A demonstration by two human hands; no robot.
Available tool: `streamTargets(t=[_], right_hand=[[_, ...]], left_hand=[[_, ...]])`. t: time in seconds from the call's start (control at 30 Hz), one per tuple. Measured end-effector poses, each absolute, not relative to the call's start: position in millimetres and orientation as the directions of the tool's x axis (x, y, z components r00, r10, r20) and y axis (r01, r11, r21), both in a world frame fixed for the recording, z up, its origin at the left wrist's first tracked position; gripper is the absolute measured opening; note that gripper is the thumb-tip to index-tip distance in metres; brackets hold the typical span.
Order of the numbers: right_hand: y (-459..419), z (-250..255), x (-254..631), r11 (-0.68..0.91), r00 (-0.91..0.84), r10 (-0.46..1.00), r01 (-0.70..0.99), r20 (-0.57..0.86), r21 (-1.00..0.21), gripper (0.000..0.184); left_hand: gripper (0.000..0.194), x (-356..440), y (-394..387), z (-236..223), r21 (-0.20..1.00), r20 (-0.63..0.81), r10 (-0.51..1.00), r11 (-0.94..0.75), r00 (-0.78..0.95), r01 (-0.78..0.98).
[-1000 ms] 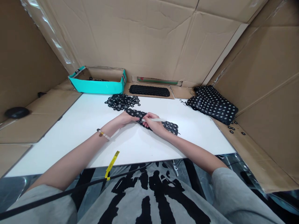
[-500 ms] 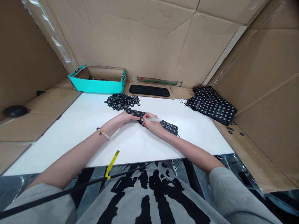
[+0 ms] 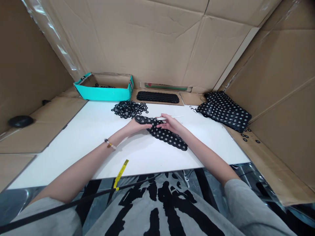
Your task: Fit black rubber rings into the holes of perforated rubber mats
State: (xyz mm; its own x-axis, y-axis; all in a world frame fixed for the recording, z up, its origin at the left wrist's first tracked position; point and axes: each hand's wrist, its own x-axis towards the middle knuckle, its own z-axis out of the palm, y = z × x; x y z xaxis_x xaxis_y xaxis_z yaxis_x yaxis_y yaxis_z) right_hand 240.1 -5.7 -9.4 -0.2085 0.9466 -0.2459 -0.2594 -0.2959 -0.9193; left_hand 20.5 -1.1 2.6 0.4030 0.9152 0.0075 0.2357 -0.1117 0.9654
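Note:
My left hand grips the upper left end of a dark, dotted panel of linked black rings, its thumb lying on top. The panel slants down to the right over the white board. My right hand is over the panel's upper edge, closed around a slim white pen-like tool. The tool's exact kind is unclear. Beyond my left hand lies a heap of loose black rings.
A teal-sided box with black rings inside stands at the back left. A black ring strip lies at the back middle. A larger ring panel is at the right, near a few loose rings. Cardboard walls surround the white board.
My right hand has lifted and turned, its fingers loosening, and the tool has swung with it. The ring panel has turned to show more of its dotted face.

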Motion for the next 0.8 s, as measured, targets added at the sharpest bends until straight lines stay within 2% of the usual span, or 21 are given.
streamTargets(t=[0.1, 0.17, 0.23, 0.37, 0.47, 0.57, 0.8], right_hand=[[-5, -14, 238, -0.387, -0.263, 0.912, -0.3, -0.315, -0.872, 0.014], [-7, -14, 234, -0.351, -0.236, 0.93, -0.333, -0.283, -0.875, 0.013], [-10, -13, 231, -0.274, -0.208, 0.955, -0.364, -0.209, -0.89, 0.013], [-16, -10, 225, -0.173, -0.177, 0.977, -0.315, -0.122, -0.933, 0.015], [-18, -9, 223, -0.141, -0.133, 0.984, -0.183, -0.118, -0.973, 0.018], [-17, -11, 222, -0.095, -0.084, 0.992, -0.062, -0.09, -0.993, 0.022], [-18, -20, 219, -0.013, -0.033, 0.999, 0.003, -0.014, -1.0, 0.026]], left_hand=[[0.065, 24, -6, 5, 0.926, 0.075, 0.856, -0.25, 0.512, 0.284], [0.062, 27, -8, 1, 0.897, 0.101, 0.831, -0.314, 0.547, 0.312], [0.06, 30, -9, -5, 0.878, 0.128, 0.851, -0.336, 0.509, 0.34], [0.059, 32, -7, -16, 0.911, 0.086, 0.924, -0.225, 0.373, 0.346], [0.057, 30, -3, -17, 0.976, -0.067, 0.939, -0.007, 0.337, 0.216], [0.051, 27, 1, -15, 0.98, -0.185, 0.928, 0.151, 0.322, 0.13], [0.049, 29, 3, -19, 0.992, -0.073, 0.949, 0.037, 0.308, 0.121]])
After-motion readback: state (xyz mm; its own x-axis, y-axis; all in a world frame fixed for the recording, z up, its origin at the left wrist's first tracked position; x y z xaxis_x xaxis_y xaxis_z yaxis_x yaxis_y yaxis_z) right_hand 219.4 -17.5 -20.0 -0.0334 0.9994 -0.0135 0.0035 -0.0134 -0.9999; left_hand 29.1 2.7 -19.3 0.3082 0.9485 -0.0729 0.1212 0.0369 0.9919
